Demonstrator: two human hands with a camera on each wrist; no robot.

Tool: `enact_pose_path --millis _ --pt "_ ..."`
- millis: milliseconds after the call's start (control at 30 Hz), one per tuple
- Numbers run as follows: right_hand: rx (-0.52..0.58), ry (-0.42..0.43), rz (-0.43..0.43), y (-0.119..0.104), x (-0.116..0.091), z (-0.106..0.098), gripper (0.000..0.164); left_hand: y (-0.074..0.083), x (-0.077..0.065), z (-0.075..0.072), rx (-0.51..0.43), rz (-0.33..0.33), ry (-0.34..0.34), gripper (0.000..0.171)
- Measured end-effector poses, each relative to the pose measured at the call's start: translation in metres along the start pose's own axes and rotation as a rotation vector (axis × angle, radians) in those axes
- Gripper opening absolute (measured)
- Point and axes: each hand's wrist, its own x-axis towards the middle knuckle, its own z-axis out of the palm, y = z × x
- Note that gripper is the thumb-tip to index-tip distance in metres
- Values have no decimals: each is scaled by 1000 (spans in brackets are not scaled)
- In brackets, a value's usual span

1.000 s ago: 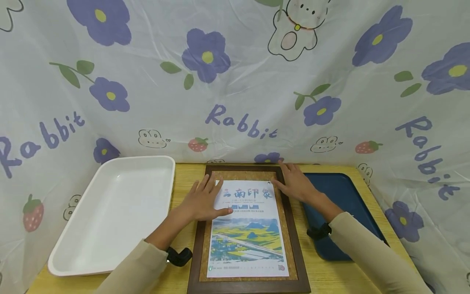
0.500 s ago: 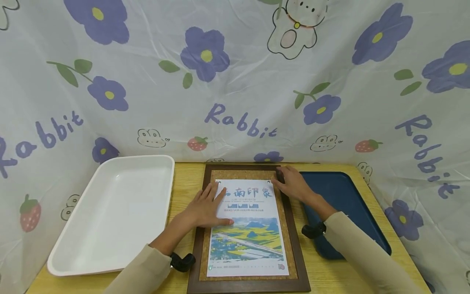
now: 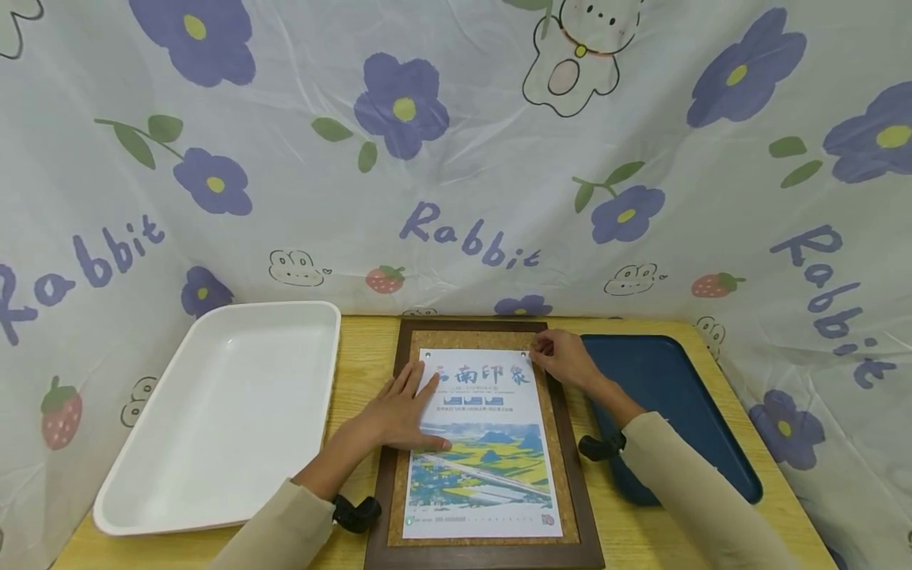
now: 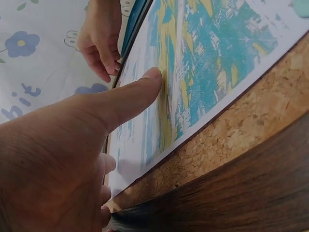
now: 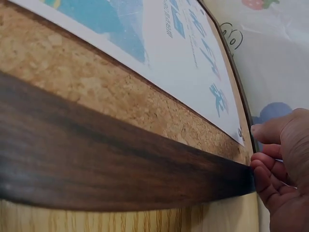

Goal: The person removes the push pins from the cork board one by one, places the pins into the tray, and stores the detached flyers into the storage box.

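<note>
- At tabletop centre: poster (image 3: pixel 480 439) flat on cork board (image 3: pixel 545 412) in a dark wooden frame (image 3: pixel 570 475).
- Left hand (image 3: pixel 395 412), fingers straight, grip wide, pressing poster's left edge.
- Right hand (image 3: pixel 563 358), grip narrow, pinching pin (image 3: pixel 528 355) at poster's far right corner.
- Left: white tray (image 3: pixel 214 412); right: blue tray (image 3: pixel 670 396).

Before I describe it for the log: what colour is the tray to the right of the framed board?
Dark blue tray; the head view shows it best.

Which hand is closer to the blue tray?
Right. The right hand is at the poster's top right corner beside the blue tray; the left hand lies across the cork board.
</note>
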Motion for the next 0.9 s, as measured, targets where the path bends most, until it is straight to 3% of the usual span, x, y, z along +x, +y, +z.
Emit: enact_pose_path --millis 367,900 --pt "-11 -25 23 1 4 3 12 3 0 0 8 -3 -21 119" --pt "-9 -41 51 2 12 9 6 4 1 -1 20 0 -56 121"
